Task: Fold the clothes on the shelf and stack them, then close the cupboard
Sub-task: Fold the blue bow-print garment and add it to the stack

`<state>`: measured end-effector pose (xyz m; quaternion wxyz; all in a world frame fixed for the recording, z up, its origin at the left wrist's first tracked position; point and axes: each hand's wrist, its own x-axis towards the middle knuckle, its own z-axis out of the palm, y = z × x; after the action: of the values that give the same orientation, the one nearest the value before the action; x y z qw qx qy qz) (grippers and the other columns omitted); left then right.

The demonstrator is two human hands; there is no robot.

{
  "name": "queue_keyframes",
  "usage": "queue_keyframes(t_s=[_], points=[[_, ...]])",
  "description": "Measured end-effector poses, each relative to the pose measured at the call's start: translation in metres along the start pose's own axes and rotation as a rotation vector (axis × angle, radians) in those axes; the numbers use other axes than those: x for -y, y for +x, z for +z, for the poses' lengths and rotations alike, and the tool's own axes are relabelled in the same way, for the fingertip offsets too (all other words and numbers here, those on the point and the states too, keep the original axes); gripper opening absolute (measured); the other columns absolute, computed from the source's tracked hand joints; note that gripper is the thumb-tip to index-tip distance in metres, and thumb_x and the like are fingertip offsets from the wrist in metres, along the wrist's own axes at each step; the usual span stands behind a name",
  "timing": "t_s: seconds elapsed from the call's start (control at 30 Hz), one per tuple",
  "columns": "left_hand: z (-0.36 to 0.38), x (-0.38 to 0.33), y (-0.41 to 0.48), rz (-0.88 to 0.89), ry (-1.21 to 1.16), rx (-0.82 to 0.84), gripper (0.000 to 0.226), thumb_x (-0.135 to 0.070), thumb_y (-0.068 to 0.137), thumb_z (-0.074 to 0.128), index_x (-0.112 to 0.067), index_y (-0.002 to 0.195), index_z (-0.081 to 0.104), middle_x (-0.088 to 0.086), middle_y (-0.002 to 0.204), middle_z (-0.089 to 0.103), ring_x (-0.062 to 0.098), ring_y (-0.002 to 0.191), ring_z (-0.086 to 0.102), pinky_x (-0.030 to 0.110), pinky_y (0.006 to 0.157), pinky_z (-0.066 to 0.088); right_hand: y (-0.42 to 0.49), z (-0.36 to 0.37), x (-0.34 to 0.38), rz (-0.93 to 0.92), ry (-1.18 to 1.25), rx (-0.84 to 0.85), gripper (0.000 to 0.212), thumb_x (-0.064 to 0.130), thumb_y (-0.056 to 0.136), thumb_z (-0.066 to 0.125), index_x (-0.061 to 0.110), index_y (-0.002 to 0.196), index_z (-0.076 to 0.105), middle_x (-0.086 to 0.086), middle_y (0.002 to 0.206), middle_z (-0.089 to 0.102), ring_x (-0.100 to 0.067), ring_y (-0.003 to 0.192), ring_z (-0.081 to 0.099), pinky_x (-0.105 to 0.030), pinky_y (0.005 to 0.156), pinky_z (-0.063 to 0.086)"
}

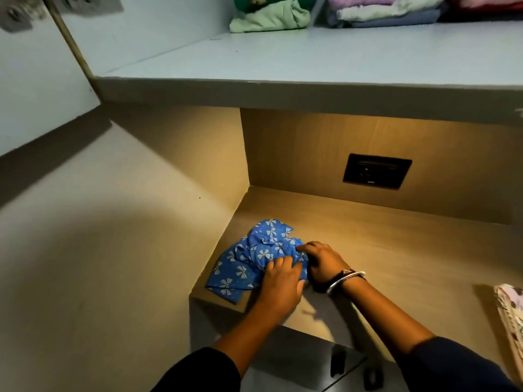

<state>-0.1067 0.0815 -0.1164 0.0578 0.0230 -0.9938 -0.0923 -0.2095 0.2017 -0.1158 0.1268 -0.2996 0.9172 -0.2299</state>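
Note:
A blue cloth with white bow prints (249,261) lies crumpled at the left front corner of the lower wooden shelf (396,250). My left hand (280,281) rests on its near right part with fingers pressed into the fabric. My right hand (322,261), with bangles on the wrist, grips the cloth's right edge. On the upper grey shelf (311,60) a pale green garment (268,18) sits bunched, and a stack of folded clothes (390,11) stands to its right. The cupboard door is out of sight.
A black socket plate (376,171) is set in the back wall of the lower shelf. A floral patterned cloth (512,315) shows at the right edge. The cupboard's side wall (220,154) stands close to the left of the blue cloth.

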Motion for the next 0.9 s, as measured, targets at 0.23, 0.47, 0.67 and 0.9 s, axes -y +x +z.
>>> queue_keyframes(t_s=[0.23, 0.47, 0.67, 0.9], points=[[-0.038, 0.009, 0.010, -0.299, -0.930, -0.055, 0.019, -0.023, 0.095, 0.059, -0.008, 0.088, 0.067, 0.005, 0.076, 0.060, 0.014, 0.070, 0.055, 0.031, 0.066, 0.044, -0.042, -0.011, 0.019, 0.375, 1.162, -0.124, 0.042, 0.016, 0.090, 0.062, 0.009, 0.129, 0.047, -0.010, 0.104, 0.063, -0.025, 0.087, 0.060, -0.034, 0.076, 0.049], [-0.120, -0.028, -0.006, -0.199, -1.571, 0.122, 0.026, -0.030, 0.093, 0.061, -0.011, 0.107, 0.073, 0.022, 0.105, 0.073, 0.037, 0.102, 0.069, 0.050, 0.091, 0.054, -0.102, -0.072, 0.097, -0.039, 1.101, -0.310, 0.062, 0.035, 0.076, 0.069, 0.022, 0.133, 0.047, 0.000, 0.122, 0.063, -0.012, 0.108, 0.062, -0.027, 0.089, 0.052], [-0.183, -0.064, -0.037, -0.014, -1.584, 0.229, 0.045, -0.043, 0.095, 0.048, -0.011, 0.120, 0.066, 0.016, 0.111, 0.072, 0.024, 0.103, 0.070, 0.032, 0.083, 0.057, -0.159, -0.118, 0.113, -0.161, 0.829, -0.456, 0.056, 0.029, 0.085, 0.065, 0.022, 0.137, 0.045, 0.003, 0.125, 0.064, -0.012, 0.116, 0.060, -0.034, 0.096, 0.050], [-0.203, -0.125, -0.092, 0.061, -1.460, 0.380, 0.054, -0.057, 0.098, 0.026, -0.030, 0.120, 0.067, 0.003, 0.122, 0.069, 0.022, 0.119, 0.060, 0.042, 0.104, 0.045, -0.239, -0.144, 0.107, -0.136, 0.706, -0.369, 0.055, 0.037, 0.077, 0.073, 0.025, 0.125, 0.050, 0.002, 0.107, 0.069, -0.010, 0.099, 0.067, -0.027, 0.084, 0.055]])
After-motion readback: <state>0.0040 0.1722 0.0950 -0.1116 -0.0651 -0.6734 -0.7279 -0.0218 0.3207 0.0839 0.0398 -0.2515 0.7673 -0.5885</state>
